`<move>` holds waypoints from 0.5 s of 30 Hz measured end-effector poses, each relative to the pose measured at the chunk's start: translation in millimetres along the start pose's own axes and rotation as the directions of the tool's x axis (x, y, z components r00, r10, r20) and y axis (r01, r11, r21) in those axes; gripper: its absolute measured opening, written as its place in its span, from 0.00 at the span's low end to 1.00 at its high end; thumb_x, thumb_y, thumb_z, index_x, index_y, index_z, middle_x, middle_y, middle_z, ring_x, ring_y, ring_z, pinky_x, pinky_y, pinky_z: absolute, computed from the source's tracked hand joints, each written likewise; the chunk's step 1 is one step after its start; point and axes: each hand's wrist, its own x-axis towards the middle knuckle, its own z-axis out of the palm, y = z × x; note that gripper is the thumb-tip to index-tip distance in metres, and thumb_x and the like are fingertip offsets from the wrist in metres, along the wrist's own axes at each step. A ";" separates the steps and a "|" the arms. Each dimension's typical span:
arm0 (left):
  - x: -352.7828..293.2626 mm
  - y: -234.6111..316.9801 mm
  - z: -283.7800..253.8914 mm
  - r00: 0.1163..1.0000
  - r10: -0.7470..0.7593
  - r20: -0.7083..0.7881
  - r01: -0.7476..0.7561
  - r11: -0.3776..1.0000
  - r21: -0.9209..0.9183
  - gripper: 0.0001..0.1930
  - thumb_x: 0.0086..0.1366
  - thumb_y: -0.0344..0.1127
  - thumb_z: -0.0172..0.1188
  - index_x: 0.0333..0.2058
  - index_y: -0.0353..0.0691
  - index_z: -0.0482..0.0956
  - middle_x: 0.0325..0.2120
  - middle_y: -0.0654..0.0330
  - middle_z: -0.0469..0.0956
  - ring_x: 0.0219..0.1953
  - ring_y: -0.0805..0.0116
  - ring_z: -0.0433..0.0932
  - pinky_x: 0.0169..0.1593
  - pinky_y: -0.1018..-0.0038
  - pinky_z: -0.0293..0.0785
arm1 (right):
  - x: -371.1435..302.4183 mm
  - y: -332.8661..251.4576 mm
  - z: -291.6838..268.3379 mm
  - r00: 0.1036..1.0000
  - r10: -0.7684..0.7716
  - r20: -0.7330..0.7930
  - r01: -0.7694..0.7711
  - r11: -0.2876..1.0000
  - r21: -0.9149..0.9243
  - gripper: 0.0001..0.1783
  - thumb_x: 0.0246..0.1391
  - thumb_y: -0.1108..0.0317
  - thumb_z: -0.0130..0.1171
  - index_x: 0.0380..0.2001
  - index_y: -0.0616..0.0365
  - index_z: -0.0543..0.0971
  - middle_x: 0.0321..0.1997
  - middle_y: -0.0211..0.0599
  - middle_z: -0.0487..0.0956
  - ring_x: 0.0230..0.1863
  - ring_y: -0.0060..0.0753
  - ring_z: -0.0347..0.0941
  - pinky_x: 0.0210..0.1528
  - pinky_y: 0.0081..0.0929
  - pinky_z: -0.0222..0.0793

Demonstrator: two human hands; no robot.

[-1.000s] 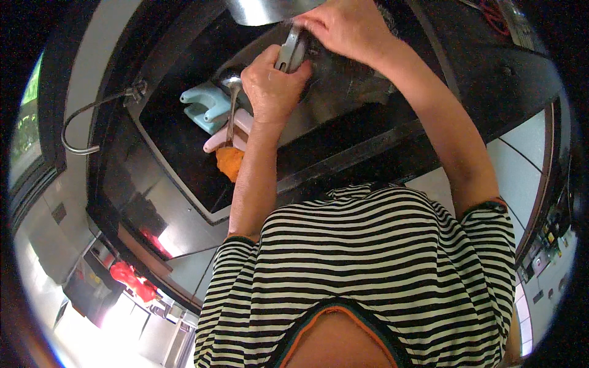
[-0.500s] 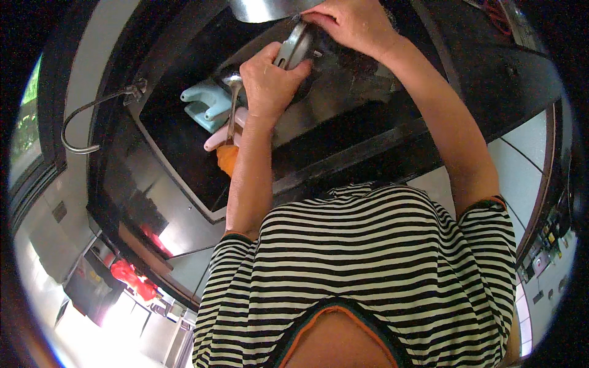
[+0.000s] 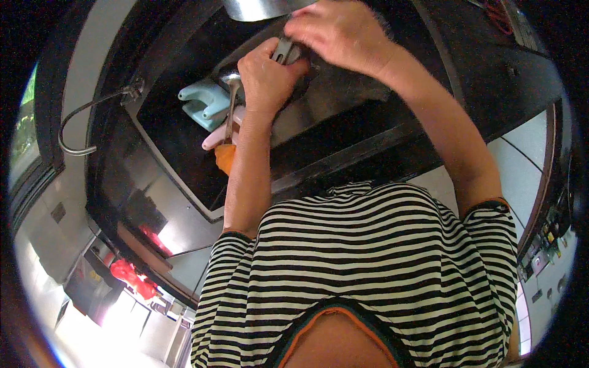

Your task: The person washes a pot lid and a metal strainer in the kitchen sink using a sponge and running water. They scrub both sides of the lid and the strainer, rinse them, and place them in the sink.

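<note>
Steel handle (image 3: 285,50) sits clenched between left hand (image 3: 265,80) and right hand (image 3: 340,30).

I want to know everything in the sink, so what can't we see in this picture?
Head view only:
- Grey object: mostly hidden by the left hand and right hand; its kind is unclear.
- Shiny metal pot: cut off by the top edge.
- Orange thing: partly behind the left forearm.
- Sink bottom: too dark to read.

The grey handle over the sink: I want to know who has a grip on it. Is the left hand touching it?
Touching. The head view shows the left hand closed around the grey handle, fingers wrapped on it.
</note>
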 end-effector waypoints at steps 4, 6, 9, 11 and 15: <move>1.4 2.8 -5.0 0.998 -0.057 0.010 0.057 0.994 -0.091 0.17 0.41 0.42 0.70 0.27 0.38 0.79 0.20 0.55 0.77 0.22 0.63 0.74 0.31 0.69 0.72 | -4.9 21.1 6.1 0.994 0.077 -0.078 -0.073 0.996 0.046 0.05 0.43 0.71 0.63 0.27 0.55 0.79 0.31 0.33 0.73 0.27 0.39 0.75 0.26 0.31 0.71; -0.5 7.1 -5.0 0.995 -0.094 0.035 0.098 0.986 -0.137 0.16 0.40 0.42 0.69 0.23 0.37 0.76 0.18 0.50 0.75 0.22 0.51 0.73 0.31 0.64 0.71 | -2.2 38.5 0.9 0.993 0.073 -0.091 -0.080 0.994 -0.076 0.05 0.43 0.72 0.63 0.26 0.56 0.78 0.29 0.35 0.73 0.26 0.41 0.75 0.26 0.33 0.70; -3.1 2.6 -3.5 0.998 -0.055 0.017 0.057 0.995 -0.082 0.16 0.40 0.42 0.69 0.24 0.37 0.77 0.18 0.51 0.74 0.22 0.51 0.73 0.31 0.65 0.70 | -1.7 17.6 0.4 0.997 0.060 -0.046 -0.062 0.997 -0.048 0.04 0.43 0.71 0.63 0.25 0.56 0.78 0.28 0.34 0.72 0.26 0.41 0.74 0.25 0.34 0.70; -5.4 0.9 -1.8 0.999 -0.033 -0.021 0.030 0.990 -0.141 0.16 0.40 0.42 0.69 0.23 0.37 0.77 0.17 0.51 0.74 0.21 0.52 0.72 0.30 0.65 0.70 | -2.2 -3.1 2.6 0.999 0.048 -0.003 -0.048 0.999 -0.026 0.04 0.43 0.71 0.63 0.25 0.55 0.78 0.29 0.34 0.72 0.26 0.41 0.74 0.25 0.33 0.70; -4.6 13.5 -3.8 0.991 -0.105 0.088 0.113 0.989 -0.100 0.15 0.40 0.41 0.69 0.24 0.38 0.77 0.18 0.51 0.75 0.22 0.51 0.73 0.31 0.64 0.71 | -7.0 41.7 -1.2 0.995 0.095 -0.043 -0.097 0.994 -0.057 0.03 0.44 0.71 0.63 0.24 0.54 0.78 0.29 0.35 0.72 0.26 0.41 0.74 0.26 0.33 0.70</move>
